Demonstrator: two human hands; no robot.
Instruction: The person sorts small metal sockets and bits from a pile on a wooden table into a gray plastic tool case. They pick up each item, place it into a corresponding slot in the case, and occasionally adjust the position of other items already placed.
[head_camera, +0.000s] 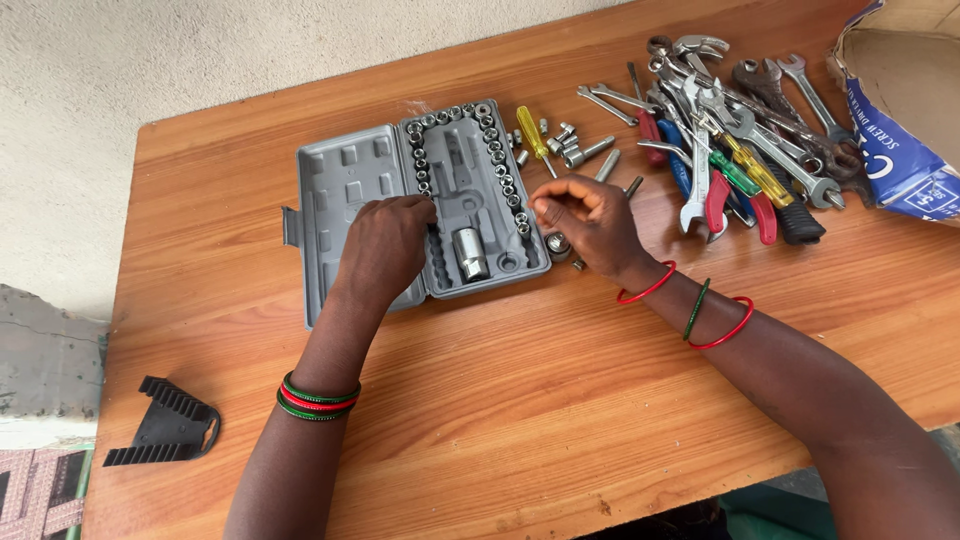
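Sockets (500, 170), small, hard, shiny and easy to drop, sit in rows in the grey case (340, 190), just past the fingers. Left hand (385, 245) rests curled on the case, holding nothing I can see. Right hand (590, 220) fingers pinch together beside it; best to pinch a socket by its sides.
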